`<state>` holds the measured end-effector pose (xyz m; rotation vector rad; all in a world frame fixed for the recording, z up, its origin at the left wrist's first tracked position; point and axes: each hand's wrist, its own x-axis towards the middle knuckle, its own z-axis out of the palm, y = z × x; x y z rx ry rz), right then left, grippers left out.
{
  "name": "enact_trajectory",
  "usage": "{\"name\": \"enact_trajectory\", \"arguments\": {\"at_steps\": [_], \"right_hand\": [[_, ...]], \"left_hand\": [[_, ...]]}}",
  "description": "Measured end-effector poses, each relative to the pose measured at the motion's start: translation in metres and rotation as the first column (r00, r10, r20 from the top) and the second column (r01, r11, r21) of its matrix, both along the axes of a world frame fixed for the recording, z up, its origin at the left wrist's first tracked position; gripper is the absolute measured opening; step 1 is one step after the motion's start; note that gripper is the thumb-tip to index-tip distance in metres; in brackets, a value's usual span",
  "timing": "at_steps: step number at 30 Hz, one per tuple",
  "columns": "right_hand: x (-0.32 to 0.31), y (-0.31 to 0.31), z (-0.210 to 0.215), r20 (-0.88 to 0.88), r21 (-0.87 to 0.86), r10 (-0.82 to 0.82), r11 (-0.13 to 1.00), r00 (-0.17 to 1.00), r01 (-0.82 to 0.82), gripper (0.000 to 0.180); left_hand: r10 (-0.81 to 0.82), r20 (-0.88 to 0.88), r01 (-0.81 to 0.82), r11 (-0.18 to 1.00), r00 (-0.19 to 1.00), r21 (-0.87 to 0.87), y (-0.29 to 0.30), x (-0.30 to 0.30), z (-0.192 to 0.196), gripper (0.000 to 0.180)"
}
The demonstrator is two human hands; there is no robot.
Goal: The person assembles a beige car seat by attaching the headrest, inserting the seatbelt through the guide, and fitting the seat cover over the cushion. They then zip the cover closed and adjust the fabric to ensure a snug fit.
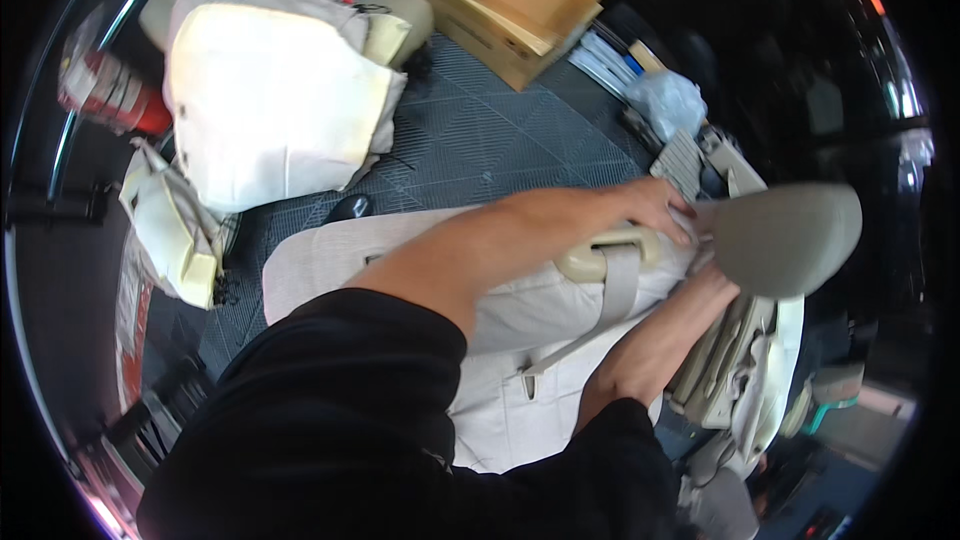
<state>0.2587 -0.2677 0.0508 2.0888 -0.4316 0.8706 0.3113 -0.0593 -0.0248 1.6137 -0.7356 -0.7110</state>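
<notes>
A car seat lies before me, its backrest (520, 315) covered in pale grey fabric. A grey headrest (790, 240) stands at its right end. Resting on the fabric beside the headrest is my left hand (655, 207), fingers spread. My right hand (712, 285) reaches in at the headrest's near side, and its fingers are hidden there. Close to my left hand sits a beige plastic belt guide (580, 260). From it a grey seat belt (618, 295) runs down across the backrest.
Another seat (275, 100) with loose pale covering stands at the back left, near a red fire extinguisher (120, 95). Cardboard boxes (510, 0) are at the back. A plastic bag (665, 105) and loose parts lie at the right. Dark patterned tiles (480, 130) cover the floor.
</notes>
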Motion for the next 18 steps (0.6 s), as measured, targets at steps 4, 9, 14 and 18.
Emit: {"name": "enact_trajectory", "arguments": {"at_steps": [4,9,14,18], "right_hand": [[0.012,0.043,0.018,-0.03,-0.031,-0.111,0.993,0.993,0.11,0.058],[-0.004,0.033,0.034,0.656,-0.714,-0.623,-0.695,0.426,0.085,0.056],[0.008,0.043,0.024,0.662,-0.686,-0.647,-0.727,0.378,-0.043,0.056],[0.007,0.037,0.024,0.68,-0.658,-0.646,-0.746,0.348,-0.1,0.055]], "left_hand": [[0.073,0.077,-0.075,0.997,0.994,0.027,0.001,0.005,-0.003,0.072],[0.064,0.276,-0.049,0.997,0.959,-0.059,0.0,0.004,0.01,0.064],[-0.261,0.425,0.328,0.94,0.866,-0.09,-0.006,0.03,0.042,0.04],[-0.295,0.614,0.375,0.927,0.732,-0.001,-0.007,0.034,0.053,0.035]]}}
